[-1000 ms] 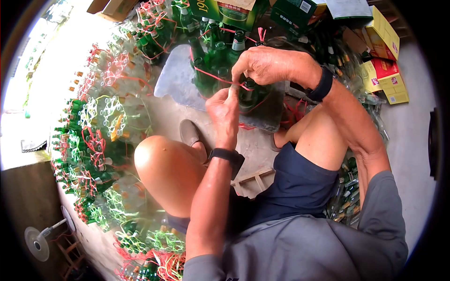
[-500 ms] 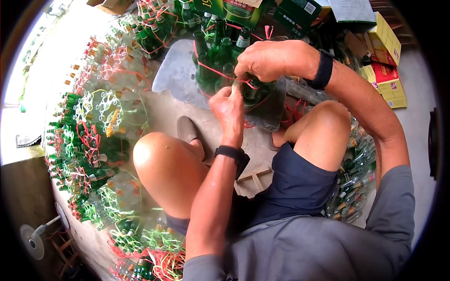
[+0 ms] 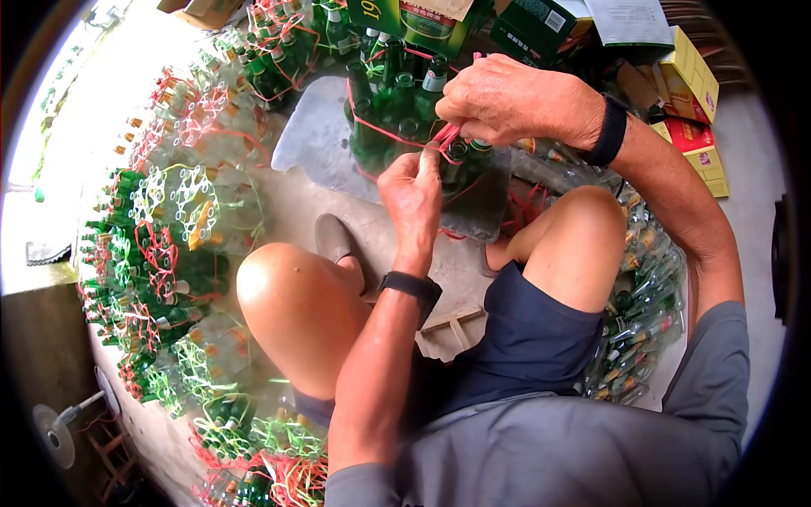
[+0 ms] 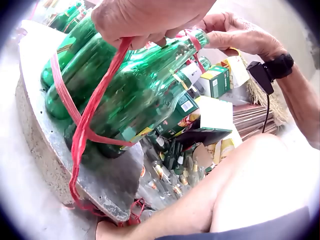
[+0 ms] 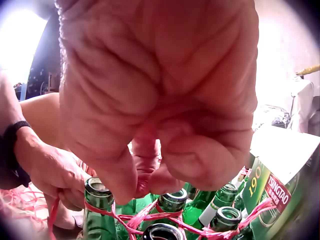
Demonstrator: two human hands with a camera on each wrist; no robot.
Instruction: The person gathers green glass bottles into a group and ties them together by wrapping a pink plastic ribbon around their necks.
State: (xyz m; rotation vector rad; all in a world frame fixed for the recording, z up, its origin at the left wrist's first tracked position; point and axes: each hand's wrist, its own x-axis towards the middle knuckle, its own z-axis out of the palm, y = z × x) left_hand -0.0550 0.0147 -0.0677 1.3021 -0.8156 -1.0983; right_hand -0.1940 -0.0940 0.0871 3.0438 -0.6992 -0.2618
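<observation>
1. Two hands work at the near side of one bundle: upright green glass bottles [image 3: 393, 106], grouped on a low grey slab surface [image 3: 317, 127]
2. Left hand [image 3: 410, 198]: thumb and fingers grasp red twine [image 4: 100, 95] beside the near bottle necks; a length hangs from the grip past the slab edge
3. Right hand [image 3: 524, 101]: fingers curled, pinching the twine just above the necks; the exact fingertip contact is partly hidden
4. Completed, as judged: the bottles are gathered, a twine band crosses the upper part of the group, and another passes round the bodies lower down
5. Outstanding, as judged: the joint between the hands is not seen closed, and the long tail is untrimmed. Binding appears well advanced
6. Adjacent items: bound bottle clusters [image 3: 182, 198] line the person's left; loose bottles [image 3: 634, 359] lie to the right; a yellow carton [image 3: 693, 76] stands farther off
7. Obstructions: closely set necks leave little finger room; a Tsingtao carton [image 5: 275, 195] stands just beyond the bundle; the right hand screens several necks from the head view
</observation>
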